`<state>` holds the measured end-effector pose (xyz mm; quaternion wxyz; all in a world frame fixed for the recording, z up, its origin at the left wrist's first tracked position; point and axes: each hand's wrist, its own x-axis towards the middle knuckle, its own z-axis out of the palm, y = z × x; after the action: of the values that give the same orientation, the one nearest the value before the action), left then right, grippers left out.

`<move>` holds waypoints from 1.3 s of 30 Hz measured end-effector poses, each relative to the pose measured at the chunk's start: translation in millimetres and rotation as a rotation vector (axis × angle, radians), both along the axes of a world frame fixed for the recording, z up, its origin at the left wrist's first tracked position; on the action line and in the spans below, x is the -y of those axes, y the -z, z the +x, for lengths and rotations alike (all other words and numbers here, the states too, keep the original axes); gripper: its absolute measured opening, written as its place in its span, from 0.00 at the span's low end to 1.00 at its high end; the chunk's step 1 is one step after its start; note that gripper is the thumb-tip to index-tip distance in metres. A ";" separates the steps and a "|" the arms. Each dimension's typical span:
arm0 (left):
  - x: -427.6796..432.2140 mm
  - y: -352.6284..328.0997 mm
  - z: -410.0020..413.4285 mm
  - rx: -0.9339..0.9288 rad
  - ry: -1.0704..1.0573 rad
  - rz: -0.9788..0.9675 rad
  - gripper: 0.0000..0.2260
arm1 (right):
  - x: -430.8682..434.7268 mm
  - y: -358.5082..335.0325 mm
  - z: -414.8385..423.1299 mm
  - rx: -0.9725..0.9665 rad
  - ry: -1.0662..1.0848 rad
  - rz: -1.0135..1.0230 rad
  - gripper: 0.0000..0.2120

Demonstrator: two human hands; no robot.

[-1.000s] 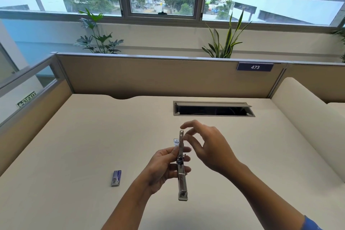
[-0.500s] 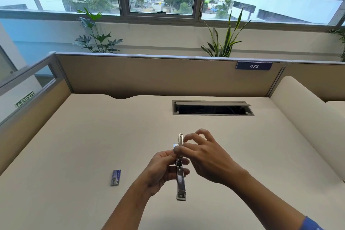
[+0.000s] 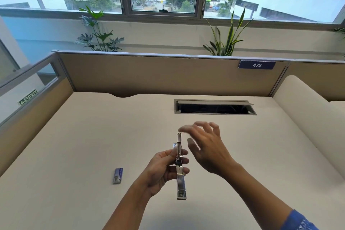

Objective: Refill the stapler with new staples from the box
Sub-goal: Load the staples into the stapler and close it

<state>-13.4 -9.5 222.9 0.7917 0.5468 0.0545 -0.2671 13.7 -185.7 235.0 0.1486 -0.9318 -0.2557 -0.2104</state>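
Note:
My left hand (image 3: 164, 169) grips a silver metal stapler (image 3: 180, 177) around its middle, held above the desk and swung wide open into one long line pointing away from me. My right hand (image 3: 207, 145) hovers just right of the stapler's far end with its fingers spread and blurred, holding nothing that I can see. A small blue staple box (image 3: 117, 175) lies flat on the desk to the left of my left forearm. A small blue and white bit (image 3: 175, 145) peeks out behind the stapler; what it is I cannot tell.
The cream desk (image 3: 78, 136) is walled by tan partitions (image 3: 158, 74) at the back and left. A rectangular cable slot (image 3: 214, 107) with a raised flap is cut into the desk beyond my hands. A cream padded divider (image 3: 308, 117) runs along the right.
My right hand, pinching at the stapler's upper half half a second ago, has let go and lifted away up and to the right with fingers spread. The left hand's grip is unchanged.

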 end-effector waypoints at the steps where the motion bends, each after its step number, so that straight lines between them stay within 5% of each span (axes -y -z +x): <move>1: -1.0 0.2 0.5 -0.003 -0.010 -0.002 0.14 | 0.0 0.8 -1.2 -0.120 -0.012 0.225 0.17; 4: -3.8 1.6 1.7 -0.008 -0.029 -0.006 0.14 | 6.6 8.4 -4.0 -0.533 -0.124 0.710 0.29; 9: -4.4 2.5 1.8 0.000 -0.023 -0.005 0.14 | -1.0 27.7 -14.7 -0.809 -0.173 0.707 0.47; 21: -2.1 10.4 3.8 -0.022 -0.037 0.004 0.14 | -31.7 33.1 -14.5 -0.873 0.002 1.182 0.20; 39: 0.3 12.9 3.1 0.007 0.026 0.029 0.14 | -25.9 16.5 -3.4 -0.832 0.097 1.174 0.06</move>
<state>-10.3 -9.7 210.0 0.7803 0.5596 0.0485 -0.2750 10.3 -159.8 218.4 0.7006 -0.7114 0.0192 0.0527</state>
